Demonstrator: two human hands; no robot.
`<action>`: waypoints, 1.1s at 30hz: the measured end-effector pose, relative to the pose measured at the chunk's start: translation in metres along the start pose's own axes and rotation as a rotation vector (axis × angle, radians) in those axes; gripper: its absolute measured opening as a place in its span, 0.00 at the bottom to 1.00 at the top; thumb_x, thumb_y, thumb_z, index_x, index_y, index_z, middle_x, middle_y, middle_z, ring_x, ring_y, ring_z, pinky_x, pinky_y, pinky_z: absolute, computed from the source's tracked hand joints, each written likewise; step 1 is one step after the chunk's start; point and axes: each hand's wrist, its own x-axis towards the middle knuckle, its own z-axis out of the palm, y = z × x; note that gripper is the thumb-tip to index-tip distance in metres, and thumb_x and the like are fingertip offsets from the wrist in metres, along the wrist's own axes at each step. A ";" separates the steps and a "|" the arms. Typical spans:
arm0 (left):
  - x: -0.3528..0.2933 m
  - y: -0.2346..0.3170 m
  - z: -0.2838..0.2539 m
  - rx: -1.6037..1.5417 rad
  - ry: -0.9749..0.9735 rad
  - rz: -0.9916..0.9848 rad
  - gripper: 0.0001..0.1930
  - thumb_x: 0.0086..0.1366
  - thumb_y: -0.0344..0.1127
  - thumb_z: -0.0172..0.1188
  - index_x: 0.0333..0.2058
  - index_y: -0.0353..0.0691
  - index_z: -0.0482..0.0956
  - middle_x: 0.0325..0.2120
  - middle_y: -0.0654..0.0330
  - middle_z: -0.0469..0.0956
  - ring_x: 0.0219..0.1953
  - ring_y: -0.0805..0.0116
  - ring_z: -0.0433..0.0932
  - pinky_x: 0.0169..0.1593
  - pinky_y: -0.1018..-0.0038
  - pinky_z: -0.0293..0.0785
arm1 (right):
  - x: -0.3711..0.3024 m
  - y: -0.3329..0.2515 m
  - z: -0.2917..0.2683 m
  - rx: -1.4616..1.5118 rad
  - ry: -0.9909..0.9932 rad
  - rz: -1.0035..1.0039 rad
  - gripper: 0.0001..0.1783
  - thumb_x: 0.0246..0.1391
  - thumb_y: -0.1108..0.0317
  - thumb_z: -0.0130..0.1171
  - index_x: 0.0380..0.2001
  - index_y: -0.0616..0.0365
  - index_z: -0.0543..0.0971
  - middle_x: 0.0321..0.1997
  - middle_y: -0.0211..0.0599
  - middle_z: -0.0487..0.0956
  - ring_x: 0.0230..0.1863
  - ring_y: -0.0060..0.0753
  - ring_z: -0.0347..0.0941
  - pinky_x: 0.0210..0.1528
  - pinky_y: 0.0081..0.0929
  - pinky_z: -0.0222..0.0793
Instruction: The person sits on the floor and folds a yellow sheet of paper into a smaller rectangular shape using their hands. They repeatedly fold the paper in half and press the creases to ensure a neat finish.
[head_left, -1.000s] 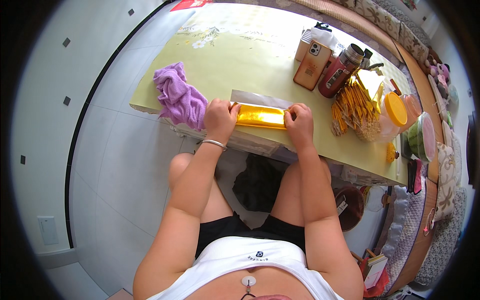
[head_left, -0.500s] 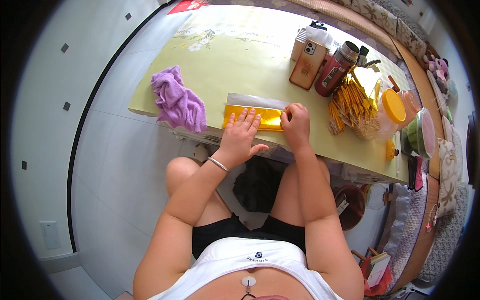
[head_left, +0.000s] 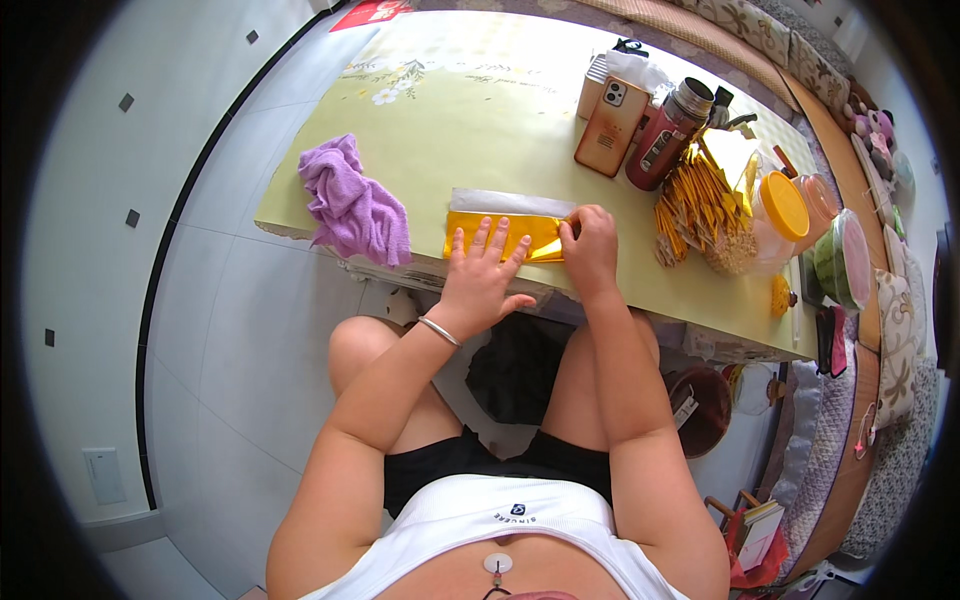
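A strip of shiny gold foil paper [head_left: 541,238] with a pale silver-grey band [head_left: 512,202] along its far side lies at the table's near edge. Spread fingers of my left hand [head_left: 478,285] press flat on its gold part, the thumb held out to the side. At the foil's right end my right hand [head_left: 593,250] is closed, with thumb and index finger pinching the edge. Further right, a fanned bundle of folded gold foil pieces [head_left: 690,200] stands against the jars.
On the table [head_left: 470,120] are a crumpled purple cloth [head_left: 355,205] at left, a propped phone [head_left: 610,128], a maroon thermos [head_left: 668,135], a yellow-lidded jar [head_left: 783,210] and a cut watermelon [head_left: 840,260]. A bin [head_left: 700,410] stands below, by my right knee.
My left fingers have spread wider on the foil, and the foil's near edge looks creased beside them. My right hand keeps its pinch at the same end.
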 end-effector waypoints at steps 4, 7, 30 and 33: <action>-0.001 0.001 -0.003 0.003 -0.034 -0.002 0.45 0.57 0.68 0.61 0.69 0.52 0.64 0.71 0.45 0.55 0.72 0.43 0.52 0.69 0.37 0.46 | -0.007 -0.013 -0.003 -0.284 0.099 -0.128 0.25 0.52 0.66 0.64 0.52 0.62 0.74 0.60 0.46 0.73 0.63 0.49 0.66 0.66 0.41 0.60; -0.003 -0.001 -0.002 0.005 -0.059 -0.003 0.46 0.56 0.67 0.63 0.69 0.52 0.63 0.71 0.46 0.53 0.73 0.43 0.50 0.70 0.37 0.43 | -0.019 -0.035 -0.003 -0.357 -0.101 -0.370 0.37 0.56 0.54 0.62 0.64 0.62 0.67 0.71 0.50 0.63 0.74 0.48 0.55 0.75 0.42 0.47; 0.004 -0.033 -0.020 0.005 0.109 -0.109 0.33 0.62 0.56 0.61 0.58 0.37 0.74 0.62 0.51 0.67 0.68 0.52 0.59 0.69 0.50 0.50 | -0.038 -0.021 -0.047 -0.371 -0.197 -0.485 0.16 0.52 0.67 0.62 0.45 0.60 0.80 0.49 0.44 0.81 0.50 0.46 0.75 0.61 0.42 0.67; 0.011 -0.012 -0.018 -0.209 0.206 0.044 0.20 0.58 0.43 0.67 0.45 0.36 0.82 0.48 0.52 0.78 0.53 0.53 0.73 0.59 0.58 0.68 | -0.040 -0.035 -0.050 -0.286 -0.192 -0.460 0.18 0.46 0.65 0.67 0.42 0.58 0.80 0.42 0.41 0.79 0.46 0.45 0.74 0.58 0.41 0.68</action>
